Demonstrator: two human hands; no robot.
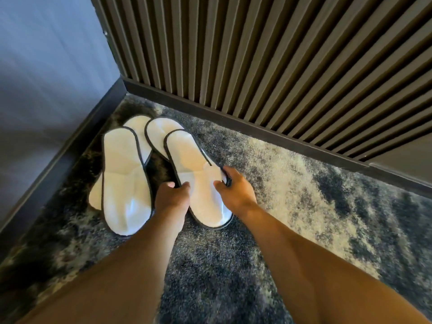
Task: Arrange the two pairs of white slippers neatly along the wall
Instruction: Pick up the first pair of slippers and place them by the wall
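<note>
Two stacks of white slippers with black trim lie soles-up on the carpet in the corner. The left top slipper [124, 181] covers another slipper [140, 127] beneath it. The right top slipper [191, 164] lies over a second one [159, 129] whose end shows behind it. My left hand [171, 199] grips the right top slipper's left edge. My right hand [233, 188] pinches its right edge, fingers curled over the black trim. Both hands hold that same slipper near its middle.
A dark ribbed wall panel [257, 66] with a black baseboard [233, 122] runs across the back. A grey wall [46, 78] with its own baseboard closes the left side. Mottled blue-grey carpet [304, 183] stretches to the right of the slippers.
</note>
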